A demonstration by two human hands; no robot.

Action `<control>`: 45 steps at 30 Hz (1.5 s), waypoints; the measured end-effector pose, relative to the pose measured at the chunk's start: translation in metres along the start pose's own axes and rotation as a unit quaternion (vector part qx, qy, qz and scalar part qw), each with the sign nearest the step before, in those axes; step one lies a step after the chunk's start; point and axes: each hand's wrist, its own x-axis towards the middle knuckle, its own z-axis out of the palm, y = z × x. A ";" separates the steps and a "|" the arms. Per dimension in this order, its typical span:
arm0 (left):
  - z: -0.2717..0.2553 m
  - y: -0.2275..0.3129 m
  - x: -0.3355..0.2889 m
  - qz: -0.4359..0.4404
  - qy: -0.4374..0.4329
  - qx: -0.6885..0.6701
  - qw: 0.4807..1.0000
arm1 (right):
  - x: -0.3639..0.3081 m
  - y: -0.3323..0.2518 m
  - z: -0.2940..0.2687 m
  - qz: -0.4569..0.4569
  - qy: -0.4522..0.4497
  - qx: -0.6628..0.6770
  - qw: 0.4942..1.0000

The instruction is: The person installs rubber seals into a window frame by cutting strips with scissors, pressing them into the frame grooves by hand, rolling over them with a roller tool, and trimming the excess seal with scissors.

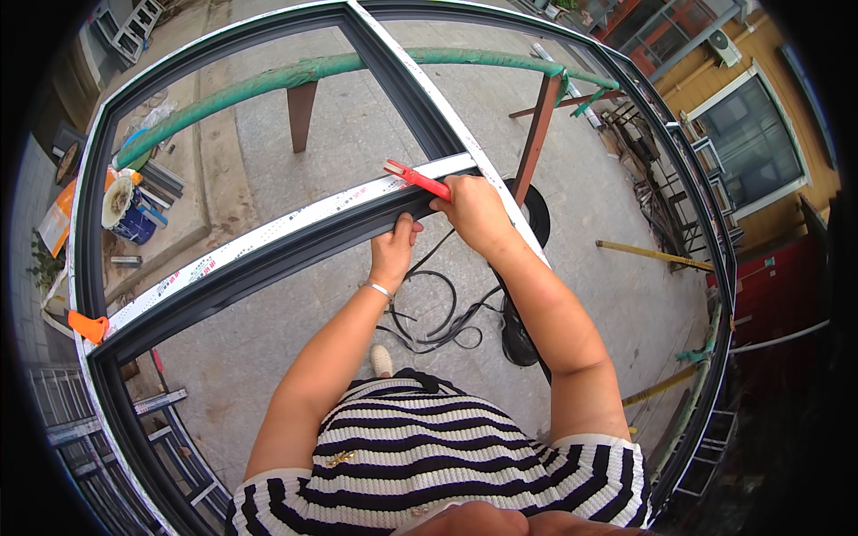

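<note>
A large window frame (295,210) with white film on its faces and black grooved inner edges lies in front of me, raised above the ground. My right hand (475,210) is closed round a red hand tool (418,180) near where a crossbar meets the long divider. The tool's notched tip rests over the crossbar's white face. Under the near black edge of that bar, my left hand (391,255) has its fingers curled and pressed against it; what they pinch is hidden. A thin black strip (435,247) rises from a black coil (435,313) on the ground toward the bar.
Green-wrapped rails (259,79) on brown legs (301,116) stand beneath the frame. An orange clip-like piece (88,327) sits at the frame's left corner. A blue bucket (132,214) stands at left; a yellow pole (648,254) and metal racks (657,179) are at right.
</note>
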 end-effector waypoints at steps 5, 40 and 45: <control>0.003 -0.003 -0.004 -0.010 0.001 -0.021 1.000 | 0.002 -0.013 -0.055 0.000 0.004 -0.037 0.999; 0.025 -0.026 -0.008 0.074 0.023 -0.009 0.997 | 0.043 -0.026 -0.067 -0.446 -0.149 -0.310 0.826; 0.025 -0.029 -0.004 0.098 0.033 0.011 0.995 | 0.044 -0.038 -0.065 -0.465 -0.145 -0.303 0.819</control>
